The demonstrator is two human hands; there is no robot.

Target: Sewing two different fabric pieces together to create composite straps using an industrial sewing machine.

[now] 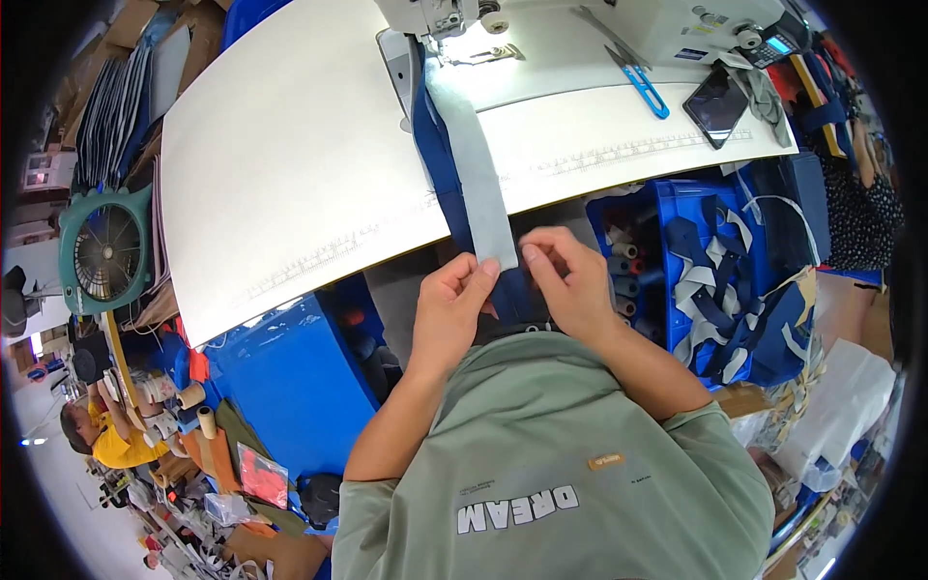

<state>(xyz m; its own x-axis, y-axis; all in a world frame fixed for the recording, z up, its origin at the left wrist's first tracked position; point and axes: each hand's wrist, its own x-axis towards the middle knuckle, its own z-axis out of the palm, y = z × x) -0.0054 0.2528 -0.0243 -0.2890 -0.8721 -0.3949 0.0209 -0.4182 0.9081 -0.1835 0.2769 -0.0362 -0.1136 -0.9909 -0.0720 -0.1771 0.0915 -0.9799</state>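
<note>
A long light-grey fabric strip (480, 164) backed with navy cloth (447, 179) runs from under the sewing machine's head (440, 17) over the table's front edge toward me. My left hand (452, 302) pinches its near end between thumb and fingers. Just right of that end is my right hand (572, 280), thumb and fingertips drawn together. Whether it holds anything is too small to tell. Navy cloth (517, 298) hangs below the strip's end, between my hands, partly hidden by them.
On the white table (280, 164) lie blue-handled scissors (650, 89) and a dark phone (716, 104). A blue bin of navy and grey scraps (667, 227) and thread spools (624, 266) sit below its right edge. Left are a green fan (106, 249) and a person in yellow (121, 440).
</note>
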